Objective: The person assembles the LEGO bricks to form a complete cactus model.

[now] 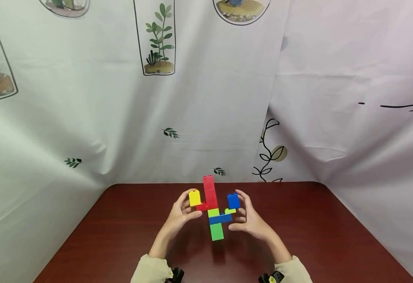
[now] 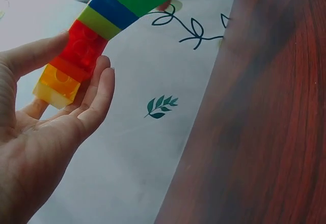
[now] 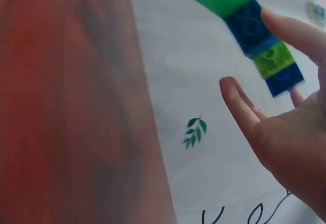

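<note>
A toy brick figure (image 1: 212,199) is held up over the table between both hands. Stacked red bricks form its top, lime, blue and green bricks (image 1: 217,232) its lower part. A yellow brick (image 1: 194,198) stands on the left side arm, a small blue brick (image 1: 233,201) on the right one. The left hand (image 1: 178,217) grips the left arm, its thumb by the red brick (image 2: 85,48) and fingers behind. At the other side, the right hand (image 1: 251,221) holds the right arm, thumb at the wide blue brick (image 3: 248,28), index finger behind the small blue one.
The dark red-brown table (image 1: 121,236) extends around the hands. A white cloth (image 1: 213,98) with printed plants hangs behind it and along the sides. Black wrist devices (image 1: 176,275) show below both hands, by pale sleeves (image 1: 151,270).
</note>
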Available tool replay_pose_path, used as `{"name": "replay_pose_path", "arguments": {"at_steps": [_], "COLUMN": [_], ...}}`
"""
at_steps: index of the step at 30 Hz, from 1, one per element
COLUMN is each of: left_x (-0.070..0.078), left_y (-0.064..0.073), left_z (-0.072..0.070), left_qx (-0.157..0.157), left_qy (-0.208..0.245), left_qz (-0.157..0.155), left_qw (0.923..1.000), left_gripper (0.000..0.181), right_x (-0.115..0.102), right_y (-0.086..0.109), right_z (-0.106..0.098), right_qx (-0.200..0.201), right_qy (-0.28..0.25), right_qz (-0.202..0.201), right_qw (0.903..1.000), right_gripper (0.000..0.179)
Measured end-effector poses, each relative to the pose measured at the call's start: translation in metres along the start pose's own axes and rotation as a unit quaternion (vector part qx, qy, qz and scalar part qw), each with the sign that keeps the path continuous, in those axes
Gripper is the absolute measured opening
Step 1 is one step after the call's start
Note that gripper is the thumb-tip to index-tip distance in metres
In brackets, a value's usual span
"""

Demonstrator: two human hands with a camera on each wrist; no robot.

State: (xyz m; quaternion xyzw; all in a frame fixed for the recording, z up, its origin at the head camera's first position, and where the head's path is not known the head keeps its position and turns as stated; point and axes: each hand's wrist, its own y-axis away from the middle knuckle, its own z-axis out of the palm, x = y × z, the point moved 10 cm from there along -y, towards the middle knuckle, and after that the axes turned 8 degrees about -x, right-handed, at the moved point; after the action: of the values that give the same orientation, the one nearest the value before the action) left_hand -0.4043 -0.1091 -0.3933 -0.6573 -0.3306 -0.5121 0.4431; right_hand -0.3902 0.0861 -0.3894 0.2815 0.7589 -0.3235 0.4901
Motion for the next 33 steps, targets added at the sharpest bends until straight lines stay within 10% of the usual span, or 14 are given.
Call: {"name": "replay_pose_path", "arguments": {"at_steps": [9,33], "left_x": [-0.003,-0.012], "left_y": [0.0,-0.005], "left_z": [-0.001,-0.001], "left_qx": [0.006,0.044], "left_qy": [0.013,0.029], "left_qz": [-0.007,-0.031], "left_qw": [0.9999,0.9981], "left_gripper": [0.076,0.079], "right_x": [0.003,0.025], "right_y": [-0.002,-0.003], "right_z": [0.006,0.002], "right_qx": [0.056,0.112], "right_qy": [-0.018,-0.071], "right_qz": [-0.039,0.055], "right_qw": [0.9975,0.9896], "right_gripper": [0.103,0.098]}}
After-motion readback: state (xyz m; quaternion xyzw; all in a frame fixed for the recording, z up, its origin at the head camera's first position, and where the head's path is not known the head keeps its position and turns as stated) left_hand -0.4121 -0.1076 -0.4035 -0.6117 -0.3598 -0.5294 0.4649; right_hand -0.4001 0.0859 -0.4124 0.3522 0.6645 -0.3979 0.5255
